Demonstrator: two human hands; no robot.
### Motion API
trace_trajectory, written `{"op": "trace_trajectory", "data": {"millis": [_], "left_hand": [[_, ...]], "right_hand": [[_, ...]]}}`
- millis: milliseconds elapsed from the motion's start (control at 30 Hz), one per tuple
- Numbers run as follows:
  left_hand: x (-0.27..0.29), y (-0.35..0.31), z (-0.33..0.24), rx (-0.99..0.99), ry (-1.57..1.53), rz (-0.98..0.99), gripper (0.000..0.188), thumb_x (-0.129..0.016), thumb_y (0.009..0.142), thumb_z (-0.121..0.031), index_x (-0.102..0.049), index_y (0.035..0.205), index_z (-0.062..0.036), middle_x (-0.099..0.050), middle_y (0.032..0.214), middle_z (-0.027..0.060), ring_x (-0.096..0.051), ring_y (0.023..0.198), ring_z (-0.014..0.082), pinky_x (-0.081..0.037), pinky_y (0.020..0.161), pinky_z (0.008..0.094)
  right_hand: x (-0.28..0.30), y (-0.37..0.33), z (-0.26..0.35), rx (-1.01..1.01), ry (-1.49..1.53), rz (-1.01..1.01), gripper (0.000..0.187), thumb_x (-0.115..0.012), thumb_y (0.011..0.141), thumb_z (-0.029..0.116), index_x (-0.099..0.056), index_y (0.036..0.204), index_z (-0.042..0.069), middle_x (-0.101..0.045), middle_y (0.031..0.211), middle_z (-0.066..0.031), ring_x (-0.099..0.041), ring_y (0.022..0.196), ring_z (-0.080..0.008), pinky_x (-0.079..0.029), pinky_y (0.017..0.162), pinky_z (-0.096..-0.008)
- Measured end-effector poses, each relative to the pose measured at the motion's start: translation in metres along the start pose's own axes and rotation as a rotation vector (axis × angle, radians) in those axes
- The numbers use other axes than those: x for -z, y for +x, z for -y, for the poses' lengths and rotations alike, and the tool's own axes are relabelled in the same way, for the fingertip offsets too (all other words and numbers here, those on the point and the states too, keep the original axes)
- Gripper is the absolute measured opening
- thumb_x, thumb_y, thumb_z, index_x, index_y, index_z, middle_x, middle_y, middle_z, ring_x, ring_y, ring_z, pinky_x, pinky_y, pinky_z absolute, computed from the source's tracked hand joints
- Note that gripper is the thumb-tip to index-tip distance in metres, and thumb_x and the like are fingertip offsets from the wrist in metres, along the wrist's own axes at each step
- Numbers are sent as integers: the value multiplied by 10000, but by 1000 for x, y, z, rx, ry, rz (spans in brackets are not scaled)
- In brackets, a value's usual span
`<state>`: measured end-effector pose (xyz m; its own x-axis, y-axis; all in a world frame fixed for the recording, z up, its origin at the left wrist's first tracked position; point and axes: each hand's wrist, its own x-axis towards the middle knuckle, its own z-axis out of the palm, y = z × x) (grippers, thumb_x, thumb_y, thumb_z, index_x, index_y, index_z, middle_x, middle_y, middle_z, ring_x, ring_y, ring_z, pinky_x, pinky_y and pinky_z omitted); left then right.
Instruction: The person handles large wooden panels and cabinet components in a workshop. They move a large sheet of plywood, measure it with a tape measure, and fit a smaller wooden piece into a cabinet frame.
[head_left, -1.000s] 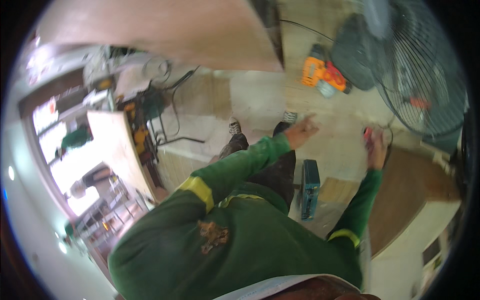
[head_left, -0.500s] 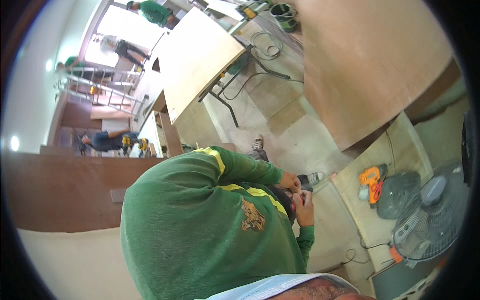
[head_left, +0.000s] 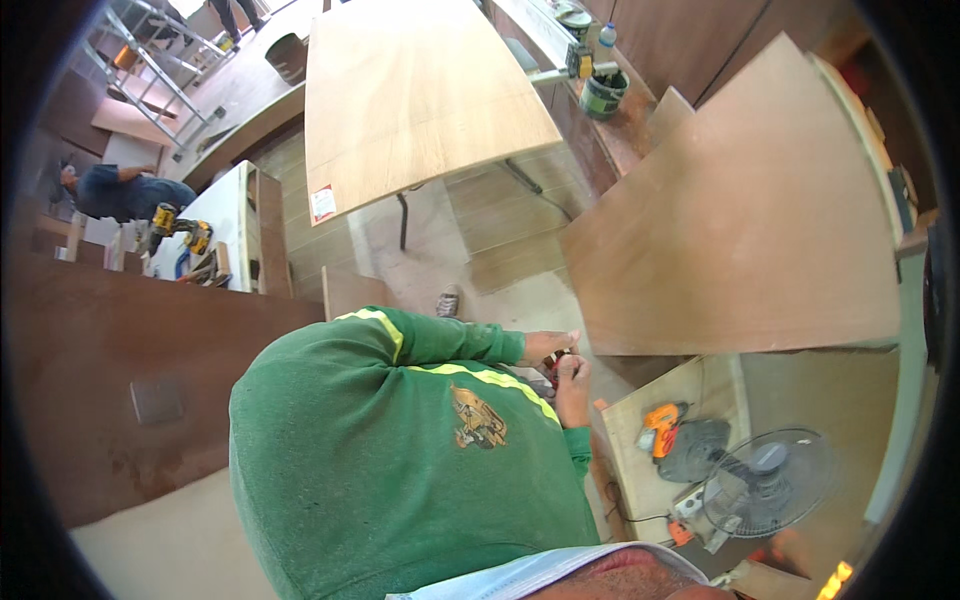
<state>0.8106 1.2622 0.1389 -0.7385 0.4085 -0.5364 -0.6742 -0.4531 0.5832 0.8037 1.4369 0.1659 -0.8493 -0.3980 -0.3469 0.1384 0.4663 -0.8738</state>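
My left hand (head_left: 547,347) reaches in from the green sleeve on the left, its fingertips drawn together just above my right hand. The fingers look closed, though what is between them is too small to make out. My right hand (head_left: 573,388) is closed, thumb up, around a small red and dark object (head_left: 556,364) in front of my waist. Most of that object is hidden by the fingers, and its kind does not show. Both hands are close together, off any surface.
Ahead stands a folding-leg table with a plywood top (head_left: 420,110). A large brown board (head_left: 740,220) leans at the right. Below it are an orange pistol-shaped power tool (head_left: 663,425) and a fan (head_left: 768,480). A bucket (head_left: 604,95) stands behind; a person (head_left: 130,188) is near yellow drills (head_left: 165,222).
The view has swung, so the table and boards sit differently. My left hand's fingertips have lifted slightly off my right hand, which keeps hold of the small red and dark object.
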Motion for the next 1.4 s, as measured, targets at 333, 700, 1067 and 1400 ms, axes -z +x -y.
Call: {"op": "trace_trajectory", "data": {"millis": [333, 700, 1067, 1400], "left_hand": [[129, -117, -122, -125, 315, 115, 289, -626, 966, -362, -580, 1042, -87, -597, 948, 8, -596, 819, 101, -555, 715, 293], [243, -199, -256, -404, 885, -4, 498, -566, 961, -477, -651, 1141, -20, -647, 776, 97, -657, 719, 169, -545, 668, 369], [544, -268, -482, -761, -229, -766, 551, -491, 984, -522, -613, 1059, 11, -602, 855, 139, -646, 831, 263, -575, 889, 461], [416, -252, -281, -253, 1510, -1486, 786, -339, 966, -629, -240, 1548, -109, -167, 1625, 111, -79, 1507, 323, -36, 1214, 519]], "right_hand": [[-123, 48, 179, 96, -493, 8, 637, -729, 821, 459, -480, 1078, -68, -583, 1021, -282, -593, 966, -382, -461, 835, -454], [-165, 47, 205, 54, -234, 207, 305, -613, 876, 271, -568, 1034, 14, -609, 853, -159, -590, 783, -265, -476, 737, -395], [16, -95, -15, -338, -431, 500, 425, -557, 951, 441, -689, 885, 42, -617, 716, -78, -569, 657, -176, -458, 630, -349], [-148, 136, 193, -596, 18, 602, 458, -476, 1019, 399, -642, 914, -15, -666, 735, -117, -667, 644, -236, -537, 561, -369]]}}
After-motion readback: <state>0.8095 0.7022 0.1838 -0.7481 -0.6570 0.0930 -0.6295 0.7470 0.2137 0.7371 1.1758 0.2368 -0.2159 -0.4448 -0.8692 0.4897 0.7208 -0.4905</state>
